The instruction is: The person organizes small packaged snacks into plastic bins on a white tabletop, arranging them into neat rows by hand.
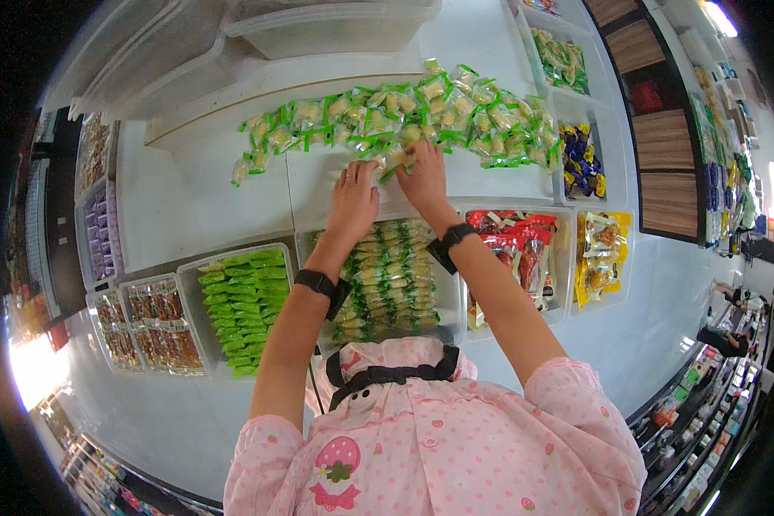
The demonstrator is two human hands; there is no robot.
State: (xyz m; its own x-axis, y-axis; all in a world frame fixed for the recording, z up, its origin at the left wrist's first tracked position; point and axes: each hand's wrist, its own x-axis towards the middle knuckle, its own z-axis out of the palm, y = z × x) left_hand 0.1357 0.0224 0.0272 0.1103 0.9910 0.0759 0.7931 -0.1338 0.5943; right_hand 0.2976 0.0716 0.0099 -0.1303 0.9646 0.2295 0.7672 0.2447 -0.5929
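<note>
My left hand point(355, 193) is at the near edge of a spread of small clear packets with green edges point(374, 113) on the white surface. Its fingertips meet a pale packet point(380, 165). Just right of it, my right hand point(424, 169) has its fingers on packets at the same edge; its fingertips are partly hidden among them. Whether either hand grips a packet is unclear. Below my wrists, a clear plastic bin point(453, 309) holds rows of similar green-edged packets. Each wrist wears a black band.
Left of the central bin, another bin point(289, 258) holds bright green packets. Bins with red packets point(562, 258) and yellow packets point(627, 284) stand right. Blue-and-yellow wrapped pieces point(580, 161) lie in a bin beyond. Large translucent tubs point(335, 32) are at the top. People are in the far-right background.
</note>
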